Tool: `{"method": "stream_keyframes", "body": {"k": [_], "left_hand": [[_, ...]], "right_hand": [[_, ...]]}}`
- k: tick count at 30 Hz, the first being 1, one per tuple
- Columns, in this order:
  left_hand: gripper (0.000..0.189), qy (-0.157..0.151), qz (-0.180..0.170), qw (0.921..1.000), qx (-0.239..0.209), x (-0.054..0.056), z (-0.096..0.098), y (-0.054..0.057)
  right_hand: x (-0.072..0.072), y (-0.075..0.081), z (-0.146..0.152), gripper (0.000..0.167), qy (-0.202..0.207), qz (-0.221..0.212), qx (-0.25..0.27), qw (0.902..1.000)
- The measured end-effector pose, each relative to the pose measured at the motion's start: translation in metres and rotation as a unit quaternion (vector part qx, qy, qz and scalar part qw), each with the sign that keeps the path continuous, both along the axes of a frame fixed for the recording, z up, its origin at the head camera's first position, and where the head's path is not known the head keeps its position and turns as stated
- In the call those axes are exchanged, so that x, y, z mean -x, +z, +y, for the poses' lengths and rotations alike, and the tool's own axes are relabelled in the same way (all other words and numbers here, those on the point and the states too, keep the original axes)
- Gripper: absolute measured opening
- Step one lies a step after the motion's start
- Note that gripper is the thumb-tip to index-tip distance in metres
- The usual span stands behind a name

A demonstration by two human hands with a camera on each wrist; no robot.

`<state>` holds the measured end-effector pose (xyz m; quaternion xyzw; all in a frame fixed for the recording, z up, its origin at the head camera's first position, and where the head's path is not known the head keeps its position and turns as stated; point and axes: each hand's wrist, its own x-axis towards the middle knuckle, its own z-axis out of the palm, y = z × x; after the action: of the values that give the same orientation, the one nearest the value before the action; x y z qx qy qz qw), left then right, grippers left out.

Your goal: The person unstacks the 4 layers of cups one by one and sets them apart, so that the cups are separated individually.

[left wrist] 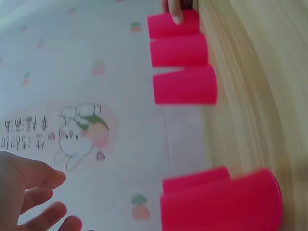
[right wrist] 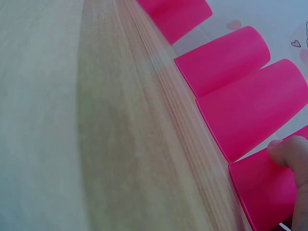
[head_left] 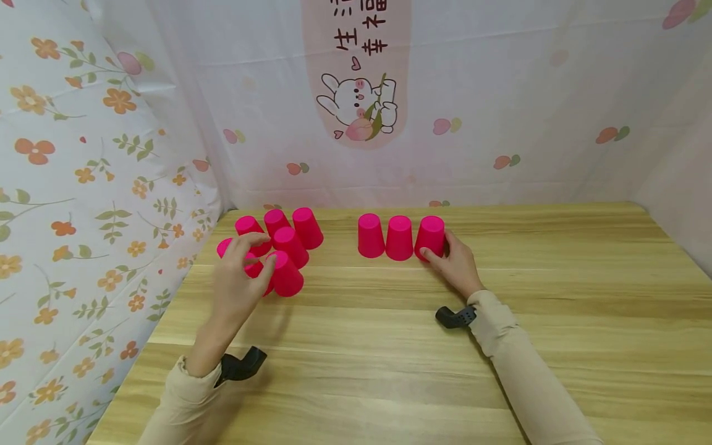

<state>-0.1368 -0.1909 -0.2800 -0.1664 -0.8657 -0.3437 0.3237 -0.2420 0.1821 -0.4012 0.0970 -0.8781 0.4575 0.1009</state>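
My right hand (head_left: 458,264) grips the rightmost pink cup (head_left: 431,235) of a row of three, its thumb across the cup's front. The middle cup (head_left: 399,238) and the left cup (head_left: 370,235) stand beside it, all upside down. My left hand (head_left: 239,278) hovers over a cluster of several more upside-down pink cups at the table's left, thumb and fingers spread apart and holding nothing. Its nearest cup (head_left: 287,275) stands just right of the thumb; the hand hides part of the cluster. In the left wrist view the left fingers (left wrist: 48,211) are apart from the cups.
The wooden table (head_left: 378,346) meets a white printed curtain (head_left: 478,93) along its back edge. A flowered curtain (head_left: 83,204) hangs at the left side. Black camera mounts sit on both wrists, the left mount (head_left: 242,364) and the right mount (head_left: 455,317).
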Motion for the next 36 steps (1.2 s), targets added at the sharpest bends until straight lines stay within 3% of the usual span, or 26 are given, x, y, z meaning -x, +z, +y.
{"method": "stream_keyframes", "body": {"k": [6,13,24,36], "left_hand": [[0.033,-0.047,-0.042,0.9977,-0.024,0.013,0.025,0.0],[0.03,-0.075,-0.071,0.9938,-0.041,0.034,0.051,-0.013],[0.033,-0.078,-0.126,0.987,-0.063,0.067,0.085,-0.035],[0.04,-0.062,-0.157,0.9843,-0.052,0.089,0.1,-0.046]], "right_hand": [[-0.001,0.001,-0.001,0.05,0.002,-0.005,0.001,1.0],[0.0,0.002,-0.002,0.051,0.0,-0.005,-0.003,1.0],[0.001,-0.001,0.0,0.048,0.004,0.016,0.006,0.9998],[0.001,-0.001,0.0,0.052,0.001,0.001,0.002,1.0]]}}
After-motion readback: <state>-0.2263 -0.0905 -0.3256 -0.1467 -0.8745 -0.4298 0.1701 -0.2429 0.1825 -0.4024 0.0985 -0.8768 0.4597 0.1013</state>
